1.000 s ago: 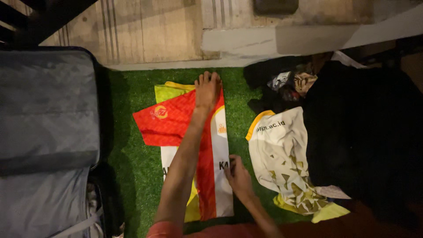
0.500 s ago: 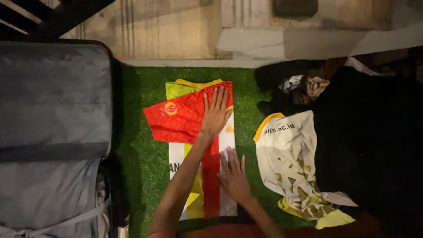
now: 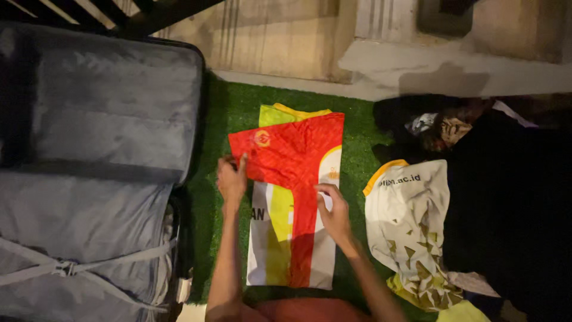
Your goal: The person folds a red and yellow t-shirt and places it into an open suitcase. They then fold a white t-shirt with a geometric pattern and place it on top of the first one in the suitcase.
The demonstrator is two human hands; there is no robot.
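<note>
1. Jersey (image 3: 295,197): red, white and yellow sports shirt, lying flat on the green artificial turf mat (image 3: 229,113), partly folded, red sleeve sticking out to the left.
2. Left hand (image 3: 231,179): at the lower edge of the red sleeve, fingers curled onto the fabric; looks like a pinch on the sleeve edge, but can't tell for sure.
3. Right hand (image 3: 335,211): palm down on the jersey's right side, approx. mid-length, fingers loosely spread, pressing flat, nothing gripped.
4. Open grey suitcase (image 3: 95,161): just left of the mat, strap and buckle across the lower half.
5. White and yellow shirt (image 3: 405,220): crumpled, right of the jersey, not touching it.
6. Dark clothing pile (image 3: 506,197): far right, partly under the white shirt.
</note>
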